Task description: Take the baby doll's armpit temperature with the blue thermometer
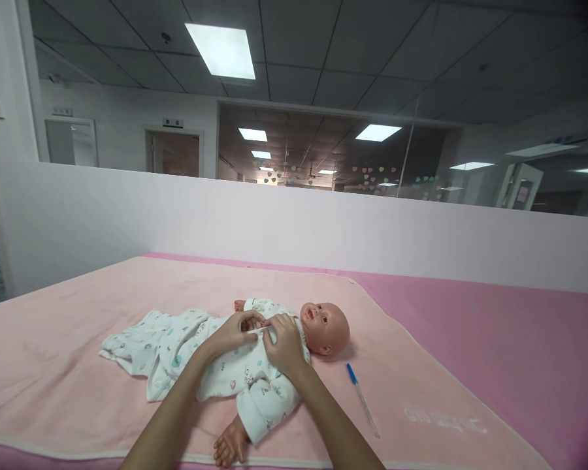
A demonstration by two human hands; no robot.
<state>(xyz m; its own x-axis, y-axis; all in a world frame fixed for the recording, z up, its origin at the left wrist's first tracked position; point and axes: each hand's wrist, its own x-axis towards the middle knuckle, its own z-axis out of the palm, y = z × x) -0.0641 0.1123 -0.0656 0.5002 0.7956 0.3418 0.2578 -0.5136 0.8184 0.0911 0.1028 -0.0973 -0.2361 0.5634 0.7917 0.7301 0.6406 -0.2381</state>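
A baby doll [326, 328] lies on its back, its head toward the right. It wears a white long-sleeved baby outfit [225, 372] printed with small coloured figures, the legs of which stretch out to the left. Over the doll's chest, my left hand [234, 334] has its thumb and fingers closed on the front edge of the outfit. Close beside it, my right hand [284, 343] pinches the same edge nearer the neck. A thin white strip of cloth shows between my fingertips; whether it is a tie or a placket I cannot tell.
Right of the doll lies a pen with a blue cap [362, 399]. Beneath everything spreads a peach blanket [68, 326] over a pink mat [494, 333]. A low white wall [294, 219] with glass above it stands behind.
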